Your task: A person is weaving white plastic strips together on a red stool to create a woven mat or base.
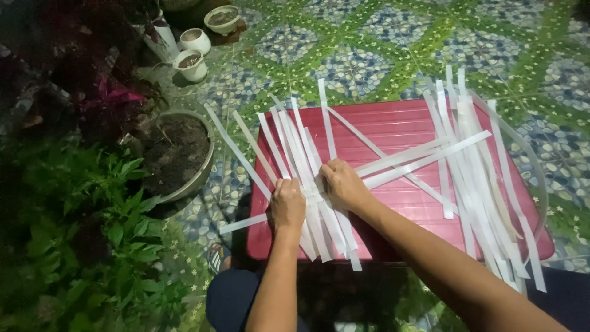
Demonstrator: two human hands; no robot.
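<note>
Surface: a red ribbed tabletop (pixel 393 126) standing on a patterned green and blue tiled floor (pixel 369 55). Left of it, a large bowl-shaped pot (pixel 196 175) holds dark soil; three small white pots (pixel 195 42) also hold soil. Leafy plants (pixel 92 233) border the left edge. Long white strips (pixel 307 166) lie overlapped on the tabletop, with a second pile (pixel 473 184) to the right. The left hand (pixel 287 205) and right hand (pixel 343 184) press down on the strips, fingers curled and together.
</note>
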